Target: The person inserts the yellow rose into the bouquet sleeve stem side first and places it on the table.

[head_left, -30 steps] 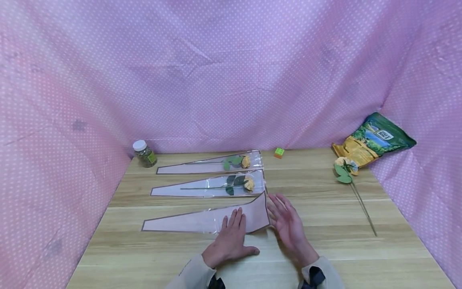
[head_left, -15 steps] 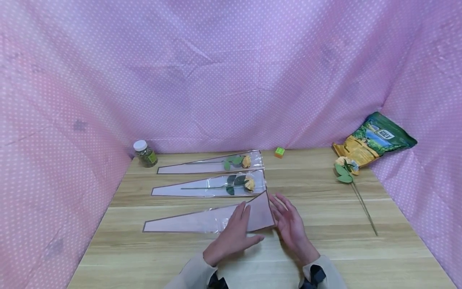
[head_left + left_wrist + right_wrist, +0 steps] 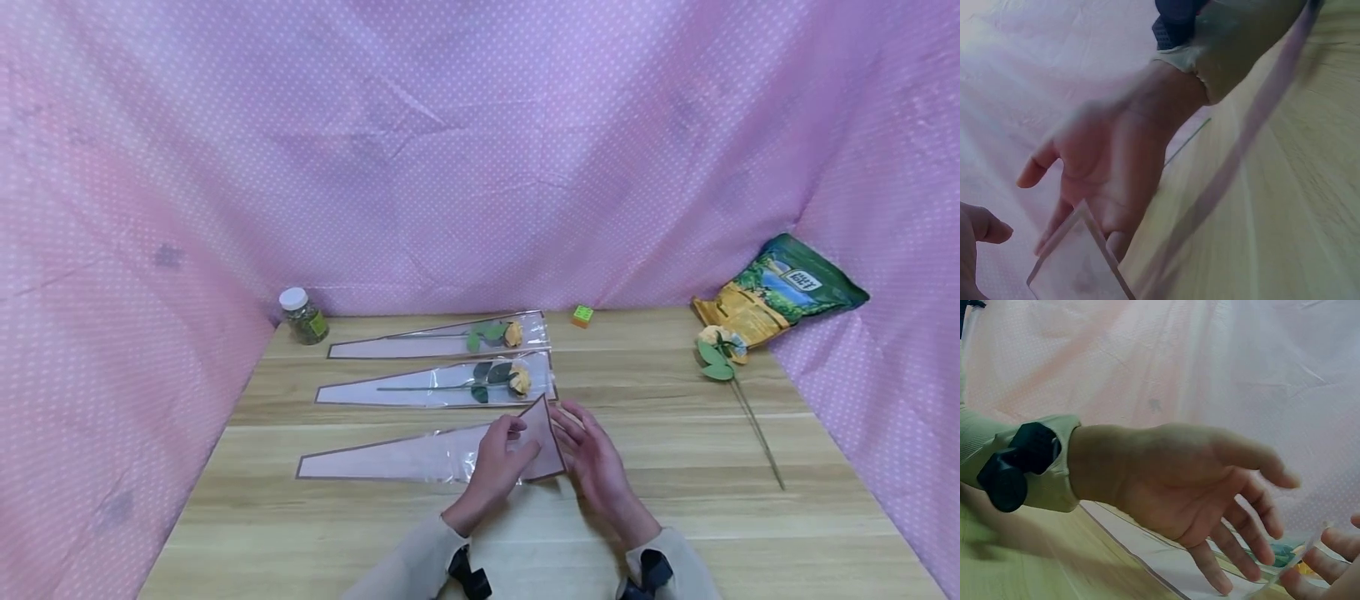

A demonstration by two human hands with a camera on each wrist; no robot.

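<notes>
A tapered flower sleeve (image 3: 390, 460), pale with a dark border, lies nearest the person, its wide end lifted toward the right. My left hand (image 3: 495, 467) is over that wide end, fingers bent and thumb held apart from them. Beside the sleeve's mouth, my right hand (image 3: 596, 467) is palm-up with loosely spread fingers, the fingertips right at the edge. In the left wrist view, the sleeve's corner (image 3: 1082, 262) overlaps the right fingers. Farther back, two similar sleeves, a middle one (image 3: 341, 395) and a rear one (image 3: 352, 351), each hold a peach rose.
A loose rose (image 3: 716, 354) with a long stem lies at the right, its bloom against a green and yellow bag (image 3: 780, 287). A white-lidded jar (image 3: 303, 318) stands at the back left. A small green and orange block (image 3: 581, 316) sits at the back edge before the pink curtain (image 3: 480, 167).
My left hand has risen from lying flat on the near sleeve, bending its fingers and shifting toward the wide end. The right hand stays almost in place at the edge.
</notes>
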